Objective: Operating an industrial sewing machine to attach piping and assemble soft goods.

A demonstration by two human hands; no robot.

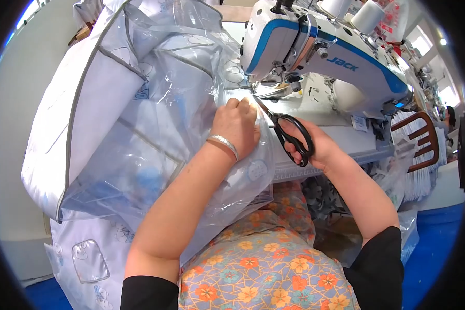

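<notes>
My left hand (236, 124), with a silver bracelet at the wrist, is closed on the edge of a clear plastic and white fabric piece (155, 119) with grey piping. The piece spreads over the left of the table and hangs toward my lap. Black-handled scissors (294, 137) sit in my right hand (315, 142), the fingers through the loops. Their blades point up and left, close beside my left fingertips; whether they touch the material I cannot tell. Just beyond both hands stands the needle area of a white and blue sewing machine (305, 46).
White thread cones (367, 18) stand on top behind the machine. At the right are a brown wooden chair back (423, 142) and a stack of white pieces (418, 175). A floral apron (263, 258) covers my lap. Farther right, a person (449, 119) is partly visible.
</notes>
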